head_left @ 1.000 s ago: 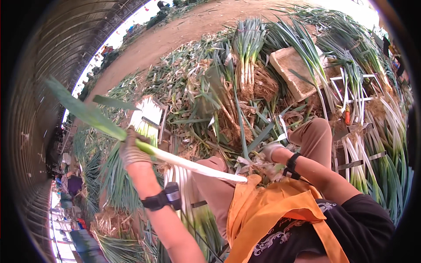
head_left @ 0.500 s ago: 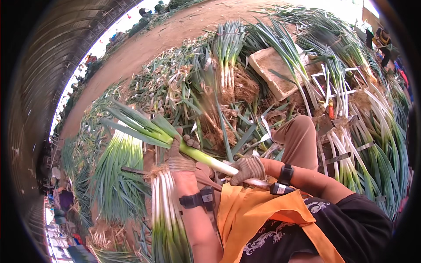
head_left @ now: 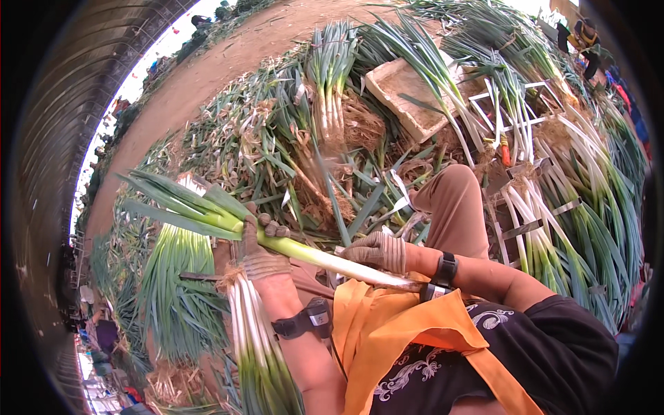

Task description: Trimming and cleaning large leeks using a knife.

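My left hand [head_left: 264, 245], in a striped work glove, is wrapped around a thick leek [head_left: 311, 257] where its green leaves fan out to the left. The leek's white shaft slants down to the right, its root end lying by my right wrist above the orange apron [head_left: 394, 311]. My right hand [head_left: 377, 250], gloved too, is closed just above the white shaft, its fingers bent. Whatever those fingers hold is hidden. Beside my left forearm hangs a bundle of leeks [head_left: 259, 339], with roots at the top. Another leek bundle [head_left: 180, 283] lies further left.
Leaf scraps [head_left: 256, 138] cover the ground ahead. A rooted leek bundle [head_left: 332, 76] stands among them. Beyond my bent knee [head_left: 453, 200] are a dirty pale tray [head_left: 394, 97], a white frame [head_left: 508, 128] and piled leeks [head_left: 588, 180]. Another person [head_left: 586, 41] is at the far right.
My right hand has moved off the white shaft to just above it, uncovering more of it. My left hand keeps its hold. The whole view has shifted slightly.
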Action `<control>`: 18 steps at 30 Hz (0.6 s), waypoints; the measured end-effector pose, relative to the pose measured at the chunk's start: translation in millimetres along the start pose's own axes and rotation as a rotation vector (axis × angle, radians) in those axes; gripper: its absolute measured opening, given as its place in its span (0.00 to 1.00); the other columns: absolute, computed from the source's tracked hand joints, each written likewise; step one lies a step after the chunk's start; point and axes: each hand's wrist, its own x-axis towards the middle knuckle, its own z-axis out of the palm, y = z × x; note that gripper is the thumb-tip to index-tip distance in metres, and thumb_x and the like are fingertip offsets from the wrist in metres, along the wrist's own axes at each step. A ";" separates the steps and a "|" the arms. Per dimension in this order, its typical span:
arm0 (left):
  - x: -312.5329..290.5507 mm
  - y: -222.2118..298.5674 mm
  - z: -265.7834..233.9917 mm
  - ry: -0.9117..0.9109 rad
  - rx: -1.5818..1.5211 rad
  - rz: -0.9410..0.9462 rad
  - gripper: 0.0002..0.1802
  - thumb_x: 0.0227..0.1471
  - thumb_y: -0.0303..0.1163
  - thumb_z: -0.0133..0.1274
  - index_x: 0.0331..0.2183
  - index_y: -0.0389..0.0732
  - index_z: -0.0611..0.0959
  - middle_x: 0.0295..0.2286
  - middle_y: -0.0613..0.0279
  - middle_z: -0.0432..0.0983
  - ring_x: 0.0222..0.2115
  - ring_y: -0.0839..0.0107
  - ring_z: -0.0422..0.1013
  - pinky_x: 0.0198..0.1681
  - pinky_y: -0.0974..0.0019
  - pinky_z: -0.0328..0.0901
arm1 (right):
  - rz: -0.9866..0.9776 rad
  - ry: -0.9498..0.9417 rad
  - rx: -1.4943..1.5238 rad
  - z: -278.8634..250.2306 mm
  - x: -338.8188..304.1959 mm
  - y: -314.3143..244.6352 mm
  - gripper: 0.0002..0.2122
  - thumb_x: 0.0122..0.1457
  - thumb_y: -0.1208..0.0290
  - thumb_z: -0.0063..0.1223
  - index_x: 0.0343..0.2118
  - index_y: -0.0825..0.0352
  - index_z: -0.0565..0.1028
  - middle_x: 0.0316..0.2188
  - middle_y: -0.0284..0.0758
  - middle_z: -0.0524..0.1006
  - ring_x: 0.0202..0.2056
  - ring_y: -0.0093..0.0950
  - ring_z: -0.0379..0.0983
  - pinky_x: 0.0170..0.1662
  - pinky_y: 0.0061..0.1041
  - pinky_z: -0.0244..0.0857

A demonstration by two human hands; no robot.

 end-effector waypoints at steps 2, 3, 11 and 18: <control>0.7 0.4 3.4 0.027 0.036 0.000 0.19 0.53 0.40 0.49 0.46 0.44 0.69 0.23 0.69 0.66 0.19 0.77 0.63 0.24 0.71 0.61 | 0.097 -0.121 0.133 -8.4 -1.8 1.0 0.23 0.56 0.74 0.48 0.55 0.65 0.59 0.38 0.37 0.73 0.35 0.23 0.72 0.35 0.21 0.70; 0.5 0.6 5.6 0.040 0.054 0.000 0.19 0.53 0.40 0.48 0.45 0.44 0.70 0.23 0.69 0.66 0.19 0.77 0.63 0.24 0.70 0.62 | 0.195 -0.150 0.261 -10.6 -4.8 0.7 0.25 0.55 0.74 0.49 0.56 0.64 0.57 0.38 0.36 0.73 0.34 0.22 0.72 0.34 0.21 0.70; -17.8 -27.0 42.2 -0.034 0.075 -0.018 0.19 0.47 0.38 0.56 0.39 0.41 0.72 0.15 0.65 0.71 0.14 0.73 0.66 0.22 0.66 0.64 | 0.289 0.040 -0.046 19.6 -7.3 -26.5 0.18 0.48 0.66 0.56 0.42 0.65 0.68 0.22 0.30 0.73 0.21 0.18 0.68 0.20 0.19 0.65; -64.4 -58.0 40.7 -0.203 0.356 -0.076 0.18 0.47 0.30 0.54 0.41 0.36 0.71 0.28 0.53 0.76 0.26 0.65 0.74 0.32 0.65 0.71 | 0.466 0.024 -0.145 14.0 -1.7 -61.7 0.12 0.48 0.69 0.56 0.34 0.68 0.72 0.19 0.29 0.73 0.20 0.17 0.71 0.21 0.16 0.66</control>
